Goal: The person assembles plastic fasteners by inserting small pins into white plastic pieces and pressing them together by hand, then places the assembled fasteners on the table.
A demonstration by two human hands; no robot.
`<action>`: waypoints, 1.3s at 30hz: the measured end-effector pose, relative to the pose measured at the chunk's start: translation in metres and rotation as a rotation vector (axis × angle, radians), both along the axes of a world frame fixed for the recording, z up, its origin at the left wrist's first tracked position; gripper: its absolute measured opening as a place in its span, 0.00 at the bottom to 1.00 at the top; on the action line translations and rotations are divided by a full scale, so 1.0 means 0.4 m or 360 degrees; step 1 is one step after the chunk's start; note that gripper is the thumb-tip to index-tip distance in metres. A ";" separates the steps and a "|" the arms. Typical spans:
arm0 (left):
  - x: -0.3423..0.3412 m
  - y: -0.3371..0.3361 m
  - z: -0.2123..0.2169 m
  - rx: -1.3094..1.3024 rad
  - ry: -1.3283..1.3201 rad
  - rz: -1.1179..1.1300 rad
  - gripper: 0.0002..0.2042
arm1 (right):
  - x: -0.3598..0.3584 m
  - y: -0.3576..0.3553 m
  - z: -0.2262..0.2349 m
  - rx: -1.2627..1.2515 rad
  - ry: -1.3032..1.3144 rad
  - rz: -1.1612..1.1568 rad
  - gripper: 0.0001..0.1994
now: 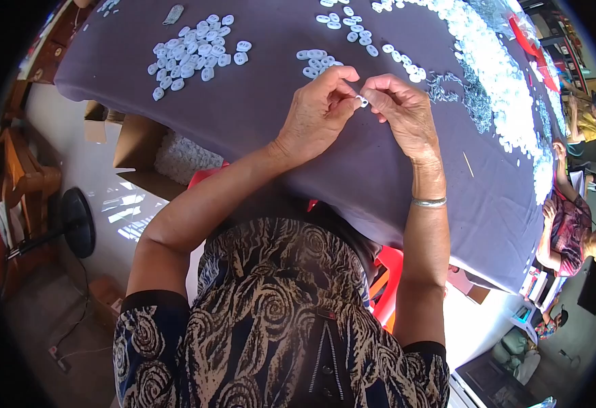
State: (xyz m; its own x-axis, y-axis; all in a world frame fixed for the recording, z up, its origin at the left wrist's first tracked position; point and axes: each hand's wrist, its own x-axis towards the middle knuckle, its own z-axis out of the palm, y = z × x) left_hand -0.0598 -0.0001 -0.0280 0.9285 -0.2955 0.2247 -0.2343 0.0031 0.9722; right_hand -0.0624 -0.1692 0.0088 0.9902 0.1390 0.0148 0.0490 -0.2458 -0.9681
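Observation:
My left hand [319, 109] and my right hand [401, 109] meet above a table covered with a dark purple cloth [257, 115]. Both pinch one small white oval plastic piece [362, 101] between their fingertips. A silver bracelet [428, 202] sits on my right wrist. Just beyond my left hand lies a small cluster of the same white pieces [315, 61]. A larger pile of white pieces [192, 54] lies at the far left of the cloth.
A long heap of white pieces [502, 81] with small metal parts [471, 98] runs along the table's right side. An open cardboard box [148, 153] stands under the table's left edge. Other people [573, 231] sit at the right. A fan base [79, 222] is on the floor.

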 end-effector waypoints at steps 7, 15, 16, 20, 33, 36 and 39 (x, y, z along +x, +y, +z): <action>-0.002 0.000 0.000 -0.0060 -0.0016 0.0024 0.15 | -0.005 0.006 -0.002 -0.0043 -0.0033 0.0007 0.06; -0.003 -0.002 -0.004 -0.0155 0.0019 0.0127 0.15 | 0.001 0.035 -0.009 -0.0017 -0.0038 -0.0031 0.05; -0.004 -0.003 -0.002 -0.0192 0.0044 0.0144 0.14 | 0.001 0.039 -0.009 -0.0002 -0.0029 -0.0041 0.05; 0.002 -0.002 -0.009 -0.0125 -0.0012 0.0160 0.15 | 0.004 0.045 0.007 -0.0039 0.0026 -0.0034 0.05; 0.074 0.078 0.020 -0.0099 -0.0138 0.0357 0.13 | 0.013 0.005 0.052 -0.0034 0.0042 -0.0159 0.08; 0.104 0.105 0.017 -0.0072 -0.0169 0.0488 0.13 | 0.030 0.013 0.067 -0.0234 -0.0004 -0.0104 0.06; 0.110 0.111 0.015 -0.0248 -0.0184 0.0585 0.13 | 0.062 0.040 0.052 -0.0456 -0.0184 -0.0053 0.04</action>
